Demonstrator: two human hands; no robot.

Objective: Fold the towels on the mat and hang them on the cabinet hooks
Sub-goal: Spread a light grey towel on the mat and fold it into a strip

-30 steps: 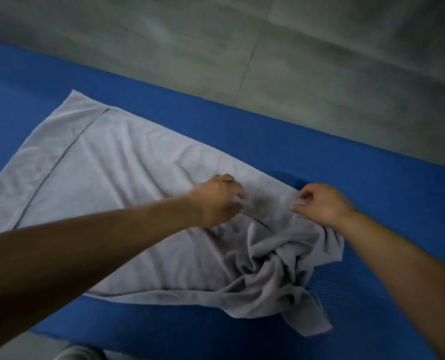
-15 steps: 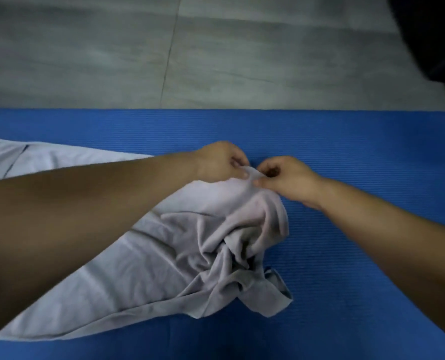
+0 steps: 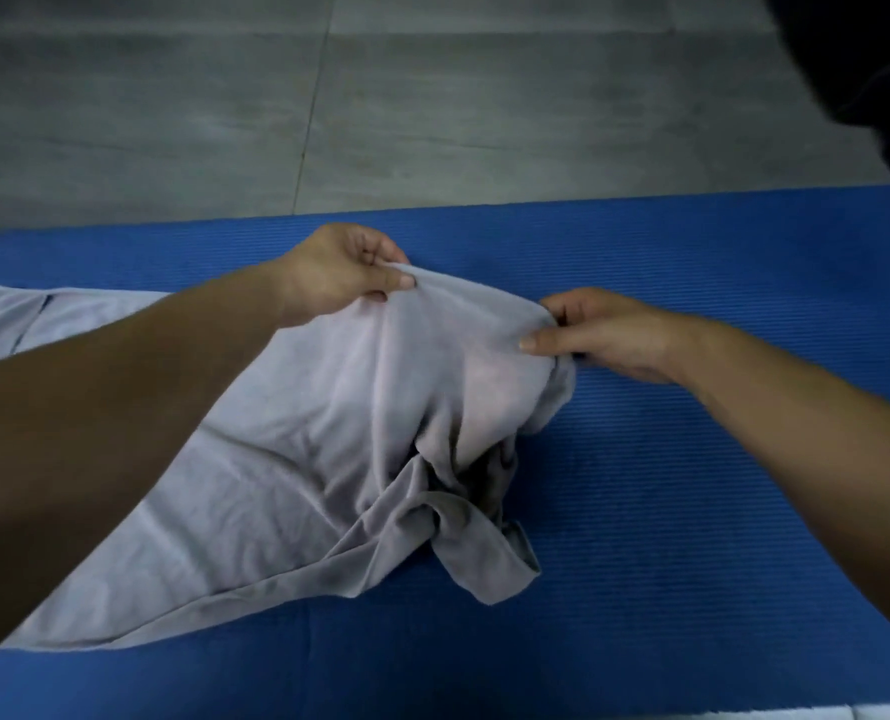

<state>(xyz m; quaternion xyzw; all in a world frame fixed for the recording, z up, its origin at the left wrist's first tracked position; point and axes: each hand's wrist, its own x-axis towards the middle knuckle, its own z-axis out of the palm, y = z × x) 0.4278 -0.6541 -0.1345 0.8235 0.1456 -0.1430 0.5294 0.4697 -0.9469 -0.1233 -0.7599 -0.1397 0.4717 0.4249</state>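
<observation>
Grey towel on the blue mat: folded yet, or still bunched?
Not folded. The grey towel is bunched at its right end, flat at left; left hand and right hand pinch its far edge.

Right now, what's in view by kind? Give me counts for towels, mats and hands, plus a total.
Towels: 1, the grey towel, partly bunched on the mat
Mats: 1, the blue mat
Hands: 2, the left hand and right hand, both pinching the towel's far edge
Total: 4
</observation>
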